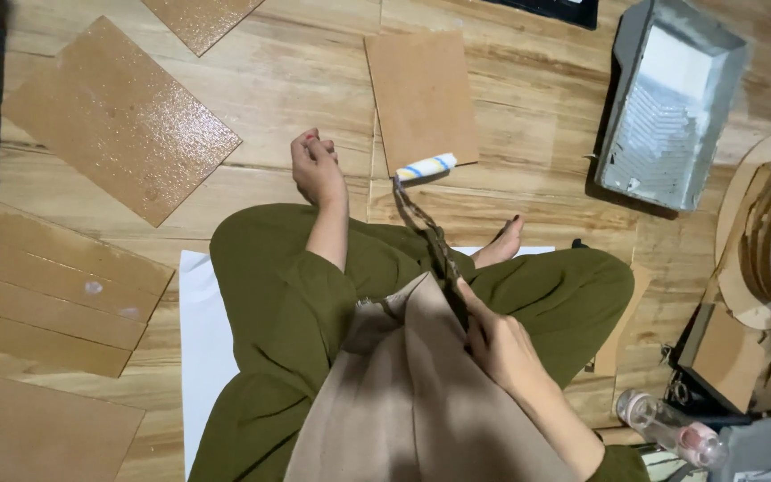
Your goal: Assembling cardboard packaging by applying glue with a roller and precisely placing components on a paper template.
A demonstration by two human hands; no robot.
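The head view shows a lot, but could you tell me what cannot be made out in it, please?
- Roller handle: its grip end is hidden inside the right hand.
- Left hand: curled loosely; whether it holds anything cannot be told.
- Paint tray: its far corner is cut off by the top edge.
- Clear bottle: partly covered by clutter near the bottom edge.

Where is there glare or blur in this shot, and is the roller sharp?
Head view: glare speckles the wet board at upper left and the paint tray. The roller head is fairly sharp, its handle motion-blurred near the right hand. The left hand is clear. The frame edges bow slightly.
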